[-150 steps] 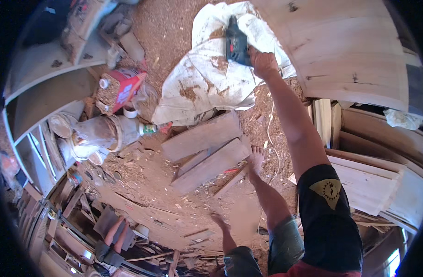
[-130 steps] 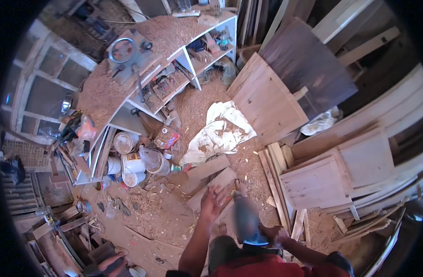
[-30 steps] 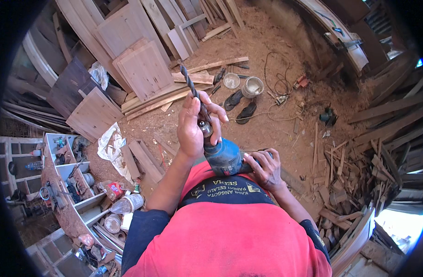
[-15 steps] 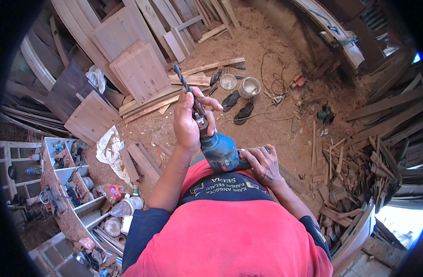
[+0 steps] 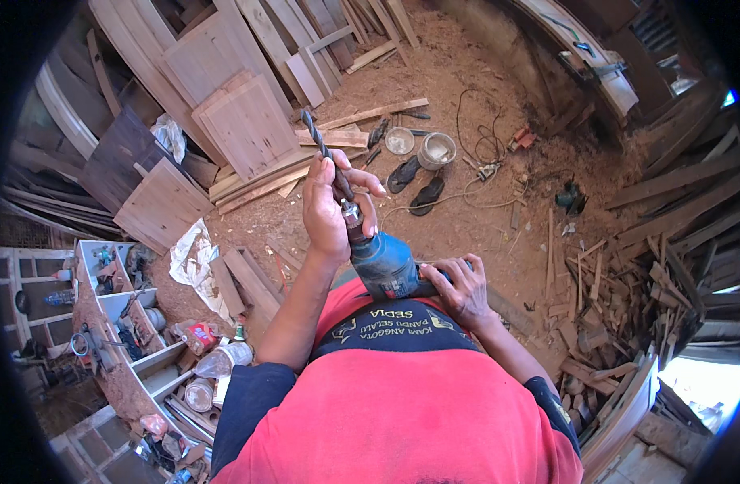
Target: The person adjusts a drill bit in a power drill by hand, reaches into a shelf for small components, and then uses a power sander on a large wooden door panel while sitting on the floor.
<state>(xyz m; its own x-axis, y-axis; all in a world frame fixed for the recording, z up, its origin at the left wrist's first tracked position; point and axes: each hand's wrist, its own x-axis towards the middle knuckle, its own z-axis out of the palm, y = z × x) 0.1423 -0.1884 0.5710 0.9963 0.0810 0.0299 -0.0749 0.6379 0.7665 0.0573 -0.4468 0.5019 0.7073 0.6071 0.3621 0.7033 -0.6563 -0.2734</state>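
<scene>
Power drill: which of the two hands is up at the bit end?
The left hand, curled around the twist drill bit just beyond the chuck; the right hand instead holds the rear of the blue power drill.

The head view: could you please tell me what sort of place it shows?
Most likely a woodworking shop: pale wooden panels lean at the upper left, scrap wood lies heaped at the right, and the right hand grips a blue power drill.

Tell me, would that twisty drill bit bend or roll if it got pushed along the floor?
The drill bit looks like dark metal, so it's probably stiff, not bendy. Its long, roundish shape suggests it could roll if laid down loose. Its spiral twist might make that rolling bumpy.
</scene>
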